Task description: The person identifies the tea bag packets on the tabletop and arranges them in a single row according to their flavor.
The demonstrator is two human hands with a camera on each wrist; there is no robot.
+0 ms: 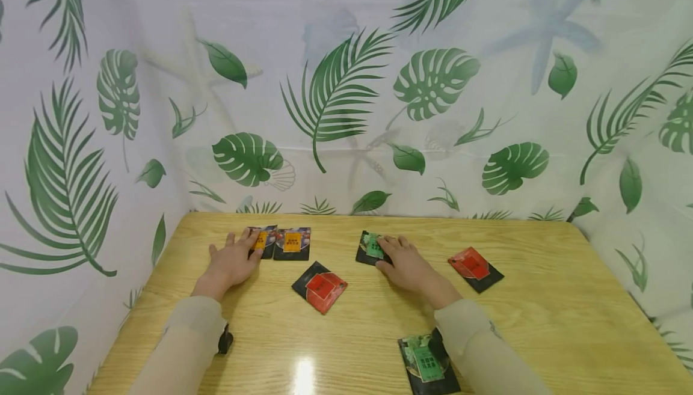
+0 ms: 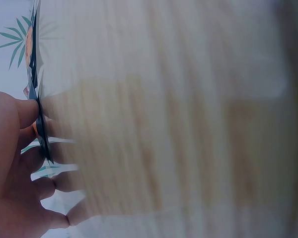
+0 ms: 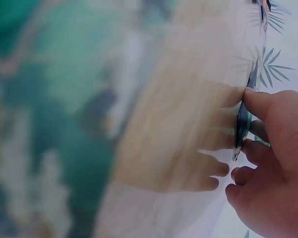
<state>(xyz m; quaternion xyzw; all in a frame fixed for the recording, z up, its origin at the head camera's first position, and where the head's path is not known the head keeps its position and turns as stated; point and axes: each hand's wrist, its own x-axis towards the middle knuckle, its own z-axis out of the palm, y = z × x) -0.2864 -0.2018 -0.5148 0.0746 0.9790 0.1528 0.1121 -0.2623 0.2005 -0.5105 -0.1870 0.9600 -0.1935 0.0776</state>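
My left hand point(image 1: 231, 264), fingers spread, rests over a flat black packet with an orange label point(image 1: 261, 240) at the table's back left. In the left wrist view, the thumb touches the edge of this packet point(image 2: 41, 131). My right hand point(image 1: 408, 264) rests on the right side of a black packet with a green label point(image 1: 370, 247), near the back middle. Its thumb lies at the packet's edge in the right wrist view, where the packet point(image 3: 242, 121) shows edge-on. Both packets lie on the table, partly hidden by the fingers.
A second orange-labelled packet point(image 1: 292, 244) lies beside the left one. Red-labelled packets lie at the centre point(image 1: 320, 287) and right point(image 1: 476, 269). Another green-labelled packet point(image 1: 428, 364) lies near my right forearm. A leaf-print curtain point(image 1: 346, 94) hangs behind the wooden table point(image 1: 541, 323).
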